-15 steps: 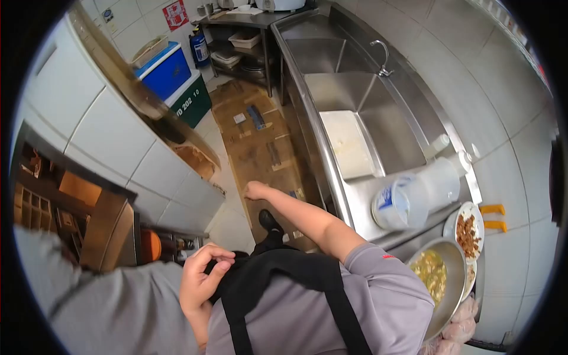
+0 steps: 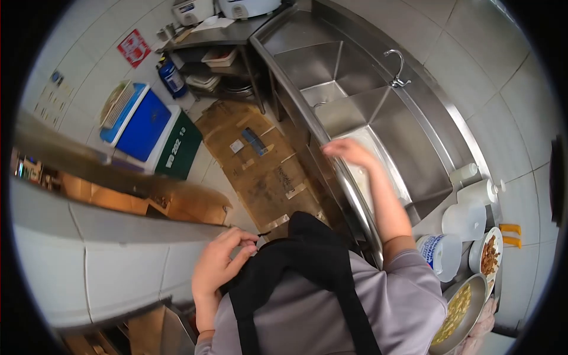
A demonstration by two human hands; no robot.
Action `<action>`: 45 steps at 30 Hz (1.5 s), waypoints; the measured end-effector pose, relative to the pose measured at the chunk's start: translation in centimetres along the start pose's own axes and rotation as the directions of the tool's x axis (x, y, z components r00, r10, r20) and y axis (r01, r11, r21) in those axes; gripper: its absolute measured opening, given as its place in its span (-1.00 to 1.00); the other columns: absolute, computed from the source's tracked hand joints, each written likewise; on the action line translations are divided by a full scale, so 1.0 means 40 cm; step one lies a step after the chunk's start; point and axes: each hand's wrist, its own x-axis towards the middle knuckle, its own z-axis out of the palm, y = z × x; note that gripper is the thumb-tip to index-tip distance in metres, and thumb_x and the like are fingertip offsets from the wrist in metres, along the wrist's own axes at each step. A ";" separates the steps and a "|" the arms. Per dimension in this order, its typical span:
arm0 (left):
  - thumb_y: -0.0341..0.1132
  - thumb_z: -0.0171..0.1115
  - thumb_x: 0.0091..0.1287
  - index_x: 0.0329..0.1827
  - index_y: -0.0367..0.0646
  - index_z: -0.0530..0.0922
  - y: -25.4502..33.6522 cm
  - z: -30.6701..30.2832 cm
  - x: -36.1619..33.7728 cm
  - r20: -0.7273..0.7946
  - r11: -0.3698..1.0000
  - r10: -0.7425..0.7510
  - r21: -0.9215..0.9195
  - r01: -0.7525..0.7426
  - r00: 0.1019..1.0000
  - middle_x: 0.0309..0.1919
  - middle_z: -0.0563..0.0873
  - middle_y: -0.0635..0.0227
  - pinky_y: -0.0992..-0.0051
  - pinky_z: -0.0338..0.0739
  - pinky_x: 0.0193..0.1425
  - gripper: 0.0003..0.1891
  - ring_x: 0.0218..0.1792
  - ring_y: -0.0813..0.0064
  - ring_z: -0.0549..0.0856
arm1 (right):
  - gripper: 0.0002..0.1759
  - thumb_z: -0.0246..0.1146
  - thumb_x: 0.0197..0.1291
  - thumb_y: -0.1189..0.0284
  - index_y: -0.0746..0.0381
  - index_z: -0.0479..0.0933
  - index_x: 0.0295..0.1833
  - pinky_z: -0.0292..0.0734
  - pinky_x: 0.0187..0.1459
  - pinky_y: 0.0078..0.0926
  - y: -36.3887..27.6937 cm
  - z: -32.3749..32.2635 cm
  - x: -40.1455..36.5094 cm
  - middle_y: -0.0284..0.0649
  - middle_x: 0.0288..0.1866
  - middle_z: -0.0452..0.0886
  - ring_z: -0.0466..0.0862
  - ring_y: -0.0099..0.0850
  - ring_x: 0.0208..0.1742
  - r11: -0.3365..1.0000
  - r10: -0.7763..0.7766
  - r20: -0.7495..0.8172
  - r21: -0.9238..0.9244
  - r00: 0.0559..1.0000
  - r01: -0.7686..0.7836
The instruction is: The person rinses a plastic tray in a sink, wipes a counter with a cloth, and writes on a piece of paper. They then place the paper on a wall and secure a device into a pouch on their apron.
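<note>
The right hand [image 2: 356, 154], its grip loose and apart, hangs above the front edge of the steel sink [image 2: 408, 133], perhaps for balance, while the left hand [image 2: 218, 260] curls beside the black apron [image 2: 307, 263], its grip impossible to tell.

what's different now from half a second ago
The right hand has swung to the right, from over the cardboard to over the front rim of the sink in this view. The camera's view has shifted too. No pick-up or release shows. The left hand stays by the apron, and the bowl remains beside the sink.
</note>
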 end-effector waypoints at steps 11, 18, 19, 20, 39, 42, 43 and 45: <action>-0.44 0.22 0.20 -0.13 -0.27 0.56 -0.205 -0.251 0.537 0.161 1.000 0.015 -0.003 -0.015 0.987 -0.31 0.66 0.19 0.51 0.51 -0.11 -0.81 -0.24 0.36 0.68 | -0.64 0.17 0.23 0.23 0.31 0.59 -0.06 0.51 -0.17 -0.54 0.151 -0.652 0.336 -0.26 -0.22 0.65 0.61 -0.51 -0.23 0.967 0.254 -0.813 0.203 0.525 -0.153; -0.46 0.19 0.22 -0.14 -0.33 0.55 -0.307 -0.362 0.911 0.241 1.000 0.024 0.000 -0.025 0.970 -0.34 0.65 0.17 0.52 0.48 -0.13 -0.82 -0.26 0.38 0.67 | -0.64 0.04 0.21 0.30 0.27 0.55 0.00 0.30 0.22 -0.15 0.264 -0.818 0.678 -0.10 0.14 0.48 0.37 -0.19 0.29 0.215 -0.146 -0.912 -0.407 0.383 -0.888; -0.43 0.18 0.23 -0.13 -0.33 0.55 -0.335 -0.375 0.963 0.303 0.998 0.068 -0.038 -0.059 0.951 -0.34 0.66 0.17 0.52 0.49 -0.12 -0.81 -0.26 0.39 0.67 | -0.62 -0.02 0.25 0.28 0.21 0.56 0.03 0.18 0.30 -0.05 0.284 -0.829 0.695 -0.17 0.21 0.45 0.27 -0.24 0.38 0.100 -0.090 -0.923 -0.382 0.374 -0.919; -0.43 0.18 0.23 -0.13 -0.33 0.55 -0.351 -0.386 1.022 0.357 0.994 0.109 -0.041 -0.101 0.928 -0.34 0.66 0.17 0.52 0.49 -0.12 -0.81 -0.26 0.39 0.67 | -0.63 -0.05 0.25 0.31 0.19 0.58 0.00 0.11 0.34 -0.02 0.275 -0.841 0.699 -0.22 0.25 0.41 0.22 -0.23 0.41 0.064 -0.008 -0.938 -0.346 0.347 -0.936; -0.42 0.15 0.28 -0.16 -0.34 0.54 -0.409 -0.407 1.780 0.713 0.876 0.442 -0.211 -0.434 0.544 -0.38 0.62 0.25 0.57 0.47 -0.15 -0.83 -0.30 0.50 0.62 | -0.73 0.15 0.12 0.42 0.17 0.62 -0.07 0.53 -0.03 -0.21 0.246 -0.866 0.526 -0.08 -0.13 0.64 0.63 -0.14 -0.06 0.358 -0.036 -0.981 0.166 -0.191 -0.919; -0.42 0.16 0.27 -0.14 -0.33 0.54 -0.397 -0.387 1.780 0.754 0.904 0.406 -0.246 -0.351 0.517 -0.36 0.62 0.23 0.56 0.47 -0.14 -0.83 -0.28 0.48 0.63 | -0.67 0.18 0.15 0.31 0.19 0.58 0.01 0.51 -0.01 -0.23 0.300 -0.859 0.495 -0.06 -0.10 0.63 0.61 -0.09 -0.04 0.566 -0.139 -0.979 0.045 -0.149 -0.823; -0.42 0.17 0.27 -0.14 -0.32 0.55 -0.386 -0.383 1.781 0.786 0.892 0.418 -0.258 -0.372 0.456 -0.35 0.62 0.22 0.56 0.47 -0.14 -0.83 -0.28 0.46 0.64 | -0.60 0.19 0.17 0.21 0.24 0.55 0.04 0.48 0.00 -0.28 0.290 -0.842 0.499 -0.01 -0.08 0.62 0.60 -0.08 -0.03 0.706 -0.151 -0.935 0.125 -0.321 -0.697; -0.43 0.18 0.25 -0.13 -0.30 0.55 -0.380 -0.385 1.794 0.812 0.856 0.450 -0.274 -0.439 0.372 -0.34 0.61 0.19 0.55 0.48 -0.15 -0.82 -0.27 0.39 0.66 | -0.57 0.14 0.21 0.24 0.31 0.51 0.07 0.45 -0.02 -0.35 0.383 -0.829 0.438 -0.01 -0.11 0.64 0.61 -0.16 -0.08 0.868 -0.123 -0.814 0.189 -0.568 -0.459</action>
